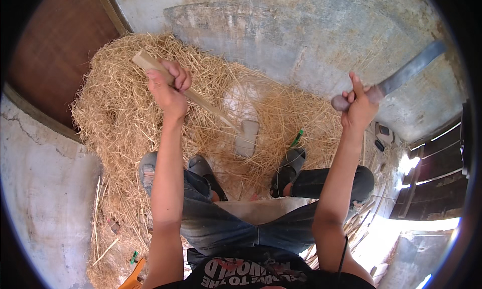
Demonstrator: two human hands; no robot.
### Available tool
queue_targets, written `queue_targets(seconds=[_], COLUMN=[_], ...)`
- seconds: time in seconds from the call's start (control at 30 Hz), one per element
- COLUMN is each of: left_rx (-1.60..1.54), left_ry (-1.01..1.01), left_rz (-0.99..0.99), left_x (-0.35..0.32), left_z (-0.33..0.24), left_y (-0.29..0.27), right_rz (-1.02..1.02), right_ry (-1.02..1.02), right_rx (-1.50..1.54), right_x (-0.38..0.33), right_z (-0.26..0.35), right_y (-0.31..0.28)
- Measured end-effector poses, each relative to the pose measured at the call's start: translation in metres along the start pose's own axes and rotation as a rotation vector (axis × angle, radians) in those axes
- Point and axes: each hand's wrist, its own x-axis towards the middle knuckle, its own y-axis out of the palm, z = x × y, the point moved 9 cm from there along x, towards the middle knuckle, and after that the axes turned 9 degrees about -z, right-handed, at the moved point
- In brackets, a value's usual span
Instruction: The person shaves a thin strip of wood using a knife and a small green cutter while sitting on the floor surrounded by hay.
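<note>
My left hand (170, 88) is closed round the thick upper end of a pale wooden stick (211, 108). The stick slants down to the right, and its thin end reaches to a grey block (247, 138) on the ground between my feet; I cannot tell whether they touch. Off to the right, my right hand (359, 106) grips the wooden handle of a large knife (411, 68), one finger partly lifted. Its broad grey blade points up and right, away from the stick, and is slightly blurred.
Loose straw (120, 88) is heaped at the left and spread before my feet. A grey wall (281, 38) rises at the back, and a brown board (60, 48) stands at the far left. A small green item (297, 137) lies near my right sandal (291, 166).
</note>
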Motion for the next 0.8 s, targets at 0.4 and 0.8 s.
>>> queue_targets(seconds=[0.4, 0.8], left_rx=[-0.024, -0.039], left_ry=[-0.058, -0.048], left_rz=[-0.086, -0.139], left_x=[0.013, 0.001], left_z=[0.002, 0.011], left_y=[-0.04, -0.033], right_rz=[0.008, 0.695], right_ry=[-0.095, 0.361], right_rx=[-1.604, -1.693], right_x=[0.074, 0.027], right_z=[-0.214, -0.409], right_y=[-0.22, -0.217])
